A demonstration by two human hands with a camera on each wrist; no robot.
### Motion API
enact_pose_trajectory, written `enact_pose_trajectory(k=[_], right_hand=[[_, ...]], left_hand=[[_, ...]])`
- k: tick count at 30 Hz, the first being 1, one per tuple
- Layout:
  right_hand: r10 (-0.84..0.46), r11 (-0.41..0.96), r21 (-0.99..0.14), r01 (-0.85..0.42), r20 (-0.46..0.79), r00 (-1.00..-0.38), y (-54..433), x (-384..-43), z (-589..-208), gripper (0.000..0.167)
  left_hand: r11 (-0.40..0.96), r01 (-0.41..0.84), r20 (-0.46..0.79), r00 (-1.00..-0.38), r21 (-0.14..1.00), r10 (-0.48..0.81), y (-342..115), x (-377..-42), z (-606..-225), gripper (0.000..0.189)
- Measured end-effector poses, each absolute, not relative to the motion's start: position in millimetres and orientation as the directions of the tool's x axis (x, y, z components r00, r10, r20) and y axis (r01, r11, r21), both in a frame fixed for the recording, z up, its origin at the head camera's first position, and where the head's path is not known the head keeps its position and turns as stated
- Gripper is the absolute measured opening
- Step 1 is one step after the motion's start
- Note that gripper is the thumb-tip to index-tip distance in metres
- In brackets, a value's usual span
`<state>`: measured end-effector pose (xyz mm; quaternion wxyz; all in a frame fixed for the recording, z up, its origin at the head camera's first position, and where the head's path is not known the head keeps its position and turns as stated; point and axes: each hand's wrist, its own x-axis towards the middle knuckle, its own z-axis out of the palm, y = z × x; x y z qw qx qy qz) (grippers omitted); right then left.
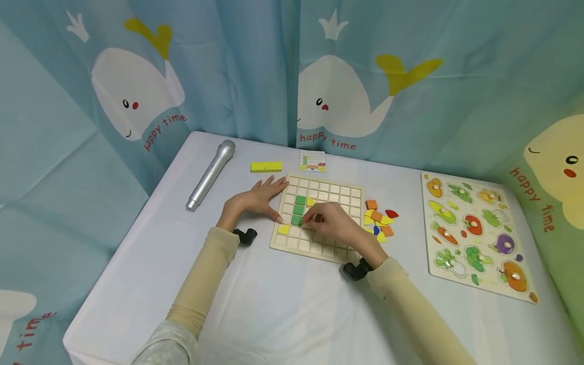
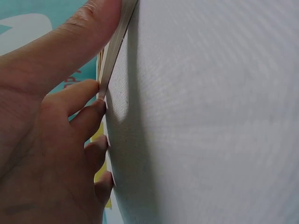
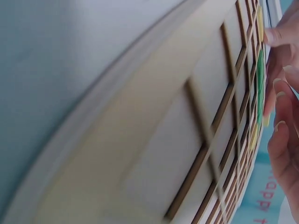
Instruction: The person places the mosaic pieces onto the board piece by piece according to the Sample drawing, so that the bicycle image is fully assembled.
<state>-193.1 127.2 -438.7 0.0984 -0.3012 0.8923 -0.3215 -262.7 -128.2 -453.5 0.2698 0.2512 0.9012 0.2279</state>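
A wooden grid board [image 1: 310, 246] lies on the table with three green square tiles in one column and yellow pieces nearby. The left hand [image 1: 259, 198] spreads along the board's left side, its thumb [image 2: 88, 30] and fingertips touching the edge. Over the board, the right hand [image 1: 335, 223] has thumb and index finger together at the right edge of the lowest green tile [image 1: 296, 220]. In the right wrist view its curled fingers [image 3: 280, 144] show close to the board, but the contact with the tile is hidden. One yellow piece [image 1: 283, 229] sits near the left thumb.
Loose coloured pieces [image 1: 376, 216] lie right of the board. A pattern card [image 1: 312, 161] and a yellow block [image 1: 266, 167] are behind it. A silver microphone [image 1: 211, 175] lies at the left, a vegetable puzzle board [image 1: 474, 235] at the right. Curtains [image 1: 255, 66] stand behind the table.
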Motion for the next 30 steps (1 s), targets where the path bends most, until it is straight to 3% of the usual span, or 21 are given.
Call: enact_pose_trajectory(k=[18,30], right_hand=[[-0.426,0.680,-0.631,-0.374,0.076,-0.901,202,-176,-438,0.006],[-0.191,0.765,-0.630,-0.135,-0.022,-0.981,265,-171,-439,0.014]], left_hand=[[0.765,0.308,-0.371,-0.734,0.565,0.569,-129,-262,-454,0.118],[0.752,0.319,-0.356,-0.730,0.577,0.583,-128,-262,-455,0.118]])
